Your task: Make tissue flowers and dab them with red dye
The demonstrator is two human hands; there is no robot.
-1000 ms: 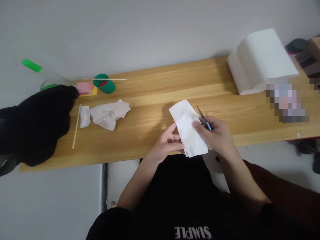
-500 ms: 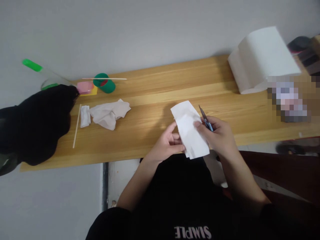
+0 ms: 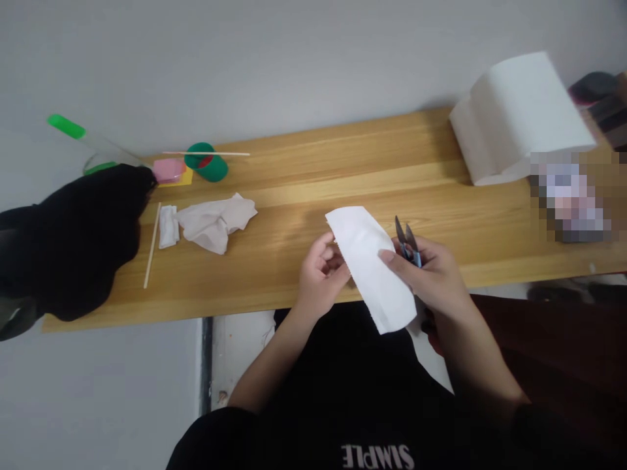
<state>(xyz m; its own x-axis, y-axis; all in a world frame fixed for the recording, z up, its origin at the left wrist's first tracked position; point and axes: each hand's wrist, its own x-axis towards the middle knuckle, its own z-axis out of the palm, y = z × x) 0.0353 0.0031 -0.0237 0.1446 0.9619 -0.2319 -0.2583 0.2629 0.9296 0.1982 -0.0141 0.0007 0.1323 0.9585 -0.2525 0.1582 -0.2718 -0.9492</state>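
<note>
A white strip of tissue paper [image 3: 372, 264] is held between both hands over the front edge of the wooden table [image 3: 304, 189]. My left hand [image 3: 321, 274] pinches its upper left edge with curled fingers. My right hand [image 3: 431, 274] grips the strip's right side with the thumb on top. That hand also holds small blue-handled snips [image 3: 407, 243], blades apart and pointing away from me.
A crumpled tissue [image 3: 215, 222] and a small folded piece [image 3: 167, 226] lie at left beside a thin wooden stick [image 3: 151, 245]. A green cup [image 3: 206, 163], a pink object [image 3: 167, 170] and a black cloth [image 3: 73, 235] sit far left. A large paper roll [image 3: 519, 114] stands back right.
The strip has turned to lie more diagonally and reaches lower past the table edge. My left hand moved up to its upper edge. The snips' blades now show apart.
</note>
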